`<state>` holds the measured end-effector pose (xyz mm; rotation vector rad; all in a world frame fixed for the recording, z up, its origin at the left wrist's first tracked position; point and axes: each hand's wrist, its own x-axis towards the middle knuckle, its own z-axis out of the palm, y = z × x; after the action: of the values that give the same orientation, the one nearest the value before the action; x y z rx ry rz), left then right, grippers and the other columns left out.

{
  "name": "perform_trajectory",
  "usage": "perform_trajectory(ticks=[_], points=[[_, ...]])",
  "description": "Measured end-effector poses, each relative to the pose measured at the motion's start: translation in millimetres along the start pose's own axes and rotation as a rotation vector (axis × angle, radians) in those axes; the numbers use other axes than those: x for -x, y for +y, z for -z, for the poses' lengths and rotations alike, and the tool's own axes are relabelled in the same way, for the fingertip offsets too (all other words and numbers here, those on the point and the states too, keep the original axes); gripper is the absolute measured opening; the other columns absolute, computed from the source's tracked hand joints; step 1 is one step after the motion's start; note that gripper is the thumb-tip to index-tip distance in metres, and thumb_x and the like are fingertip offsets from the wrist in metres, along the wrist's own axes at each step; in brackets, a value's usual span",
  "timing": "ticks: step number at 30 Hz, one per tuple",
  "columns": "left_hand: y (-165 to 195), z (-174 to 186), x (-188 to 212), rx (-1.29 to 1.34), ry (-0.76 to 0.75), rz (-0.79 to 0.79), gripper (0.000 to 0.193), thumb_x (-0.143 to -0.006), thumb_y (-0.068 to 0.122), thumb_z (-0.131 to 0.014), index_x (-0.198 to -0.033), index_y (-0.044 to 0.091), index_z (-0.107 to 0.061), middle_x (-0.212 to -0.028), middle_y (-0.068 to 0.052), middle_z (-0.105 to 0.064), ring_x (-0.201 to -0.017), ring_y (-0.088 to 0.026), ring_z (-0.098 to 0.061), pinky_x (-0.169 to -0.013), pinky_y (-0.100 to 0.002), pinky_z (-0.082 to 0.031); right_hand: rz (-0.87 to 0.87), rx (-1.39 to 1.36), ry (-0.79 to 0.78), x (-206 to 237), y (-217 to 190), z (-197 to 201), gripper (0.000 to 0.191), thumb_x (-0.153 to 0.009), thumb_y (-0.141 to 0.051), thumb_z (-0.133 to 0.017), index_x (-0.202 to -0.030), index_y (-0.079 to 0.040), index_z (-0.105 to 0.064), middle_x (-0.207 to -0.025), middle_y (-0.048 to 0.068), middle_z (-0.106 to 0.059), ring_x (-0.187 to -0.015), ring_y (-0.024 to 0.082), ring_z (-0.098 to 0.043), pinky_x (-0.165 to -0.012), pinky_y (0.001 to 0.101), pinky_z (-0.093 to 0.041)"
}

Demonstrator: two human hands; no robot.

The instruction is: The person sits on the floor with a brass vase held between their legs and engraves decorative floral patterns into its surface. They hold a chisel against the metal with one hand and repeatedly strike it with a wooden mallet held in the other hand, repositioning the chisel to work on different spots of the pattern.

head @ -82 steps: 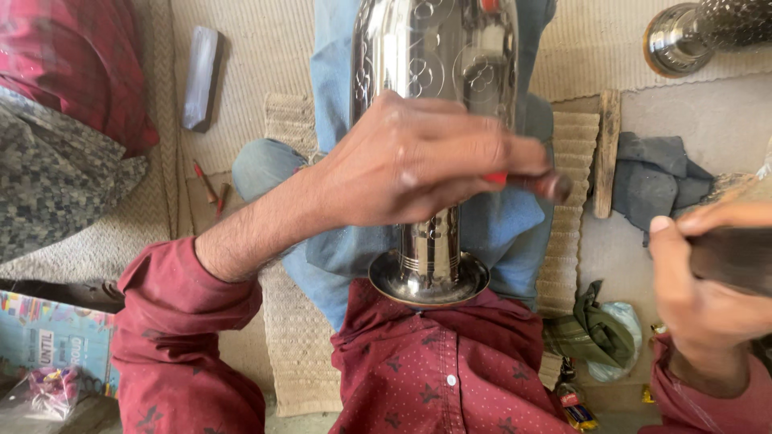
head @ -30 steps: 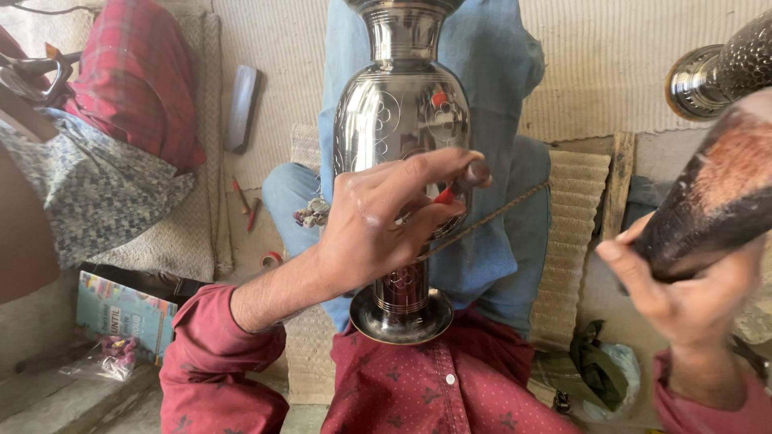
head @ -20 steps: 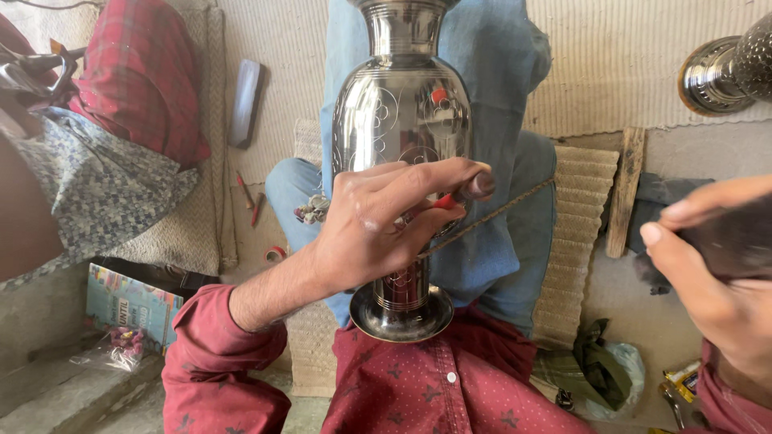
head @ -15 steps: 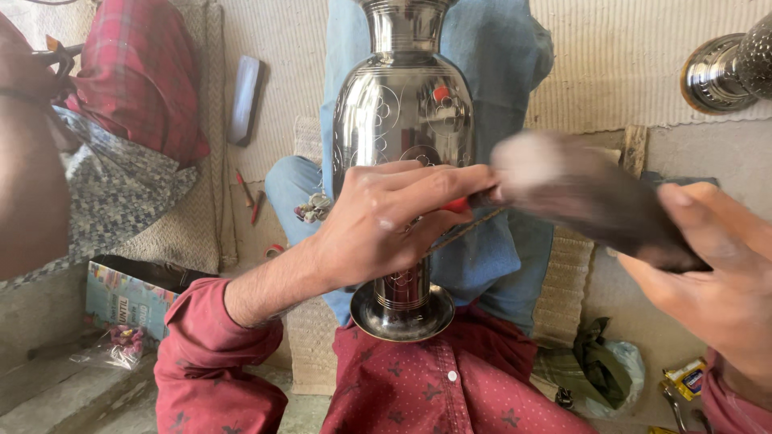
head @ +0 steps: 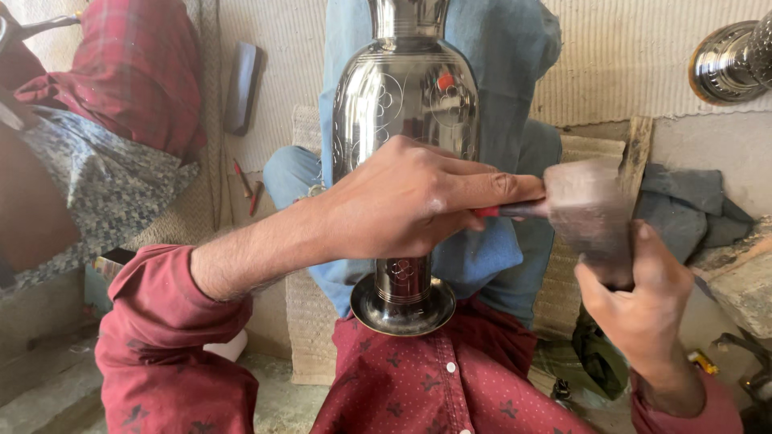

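Two hands, two vases, one punch, one hammer in view. Main vase [head: 406, 120]: polished metal, engraved, lying along the lap over blue-jeaned legs, foot against the red shirt, neck pointing away. Second vase [head: 732, 60] only partly visible at top right edge, well apart. Left hand [head: 410, 201] reaching across the vase body from the left, forearm level, red sleeve pushed up; grip clamped on the punch [head: 515, 210], a thin rod with a red band, fingers curled, index finger stretched along it; can't tell where the tip meets the metal. Right hand [head: 639, 297] low right, wrist bent up, grip closed round the hammer [head: 591, 205] handle; head blurred, sitting right at the punch's outer end, contact not resolvable. Around: woven mat [head: 611, 48] underneath, grey cloth [head: 683, 209] right, dark flat bar [head: 241, 88] upper left, another person's red plaid and grey patterned clothing [head: 121, 137] far left.
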<state>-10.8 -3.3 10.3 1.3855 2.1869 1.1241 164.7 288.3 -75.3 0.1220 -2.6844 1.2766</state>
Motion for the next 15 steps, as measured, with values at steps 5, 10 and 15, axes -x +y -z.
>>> perform_trajectory(ticks=[5,10,15], points=[[-1.3,0.9,0.5,0.068,-0.075,-0.005,0.067,-0.087,0.007,-0.076,-0.149,0.022,-0.055,-0.129,-0.002,-0.074,-0.102,-0.021,-0.077,-0.074,-0.033,-0.062,-0.129,-0.245,0.116,12.6,-1.2,-9.5,0.075,-0.086,0.005,-0.079,-0.142,0.001,-0.028,-0.095,0.011,-0.064,-0.078,0.018,-0.062,-0.071,0.0315,-0.052],[-2.6,4.8,1.8,0.065,-0.095,-0.052,0.068,-0.086,0.005,-0.076,-0.148,0.025,-0.056,-0.125,0.0,-0.075,-0.103,-0.024,-0.076,-0.072,-0.035,-0.061,-0.199,-0.21,0.145,20.9,-1.3,-9.5,0.047,-0.092,0.012,-0.077,-0.121,-0.005,-0.045,-0.094,0.013,-0.06,-0.075,0.02,-0.059,-0.069,0.0314,-0.051],[-0.4,6.6,4.4,0.069,-0.13,-0.029,0.078,-0.08,-0.001,-0.07,-0.151,0.024,-0.053,-0.126,0.003,-0.076,-0.094,-0.023,-0.076,-0.067,-0.035,-0.059,-0.087,-0.322,0.259,25.8,-0.1,-5.5,0.07,-0.101,0.016,-0.074,-0.142,-0.025,-0.036,-0.105,0.008,-0.057,-0.079,0.017,-0.059,-0.077,0.0284,-0.055]])
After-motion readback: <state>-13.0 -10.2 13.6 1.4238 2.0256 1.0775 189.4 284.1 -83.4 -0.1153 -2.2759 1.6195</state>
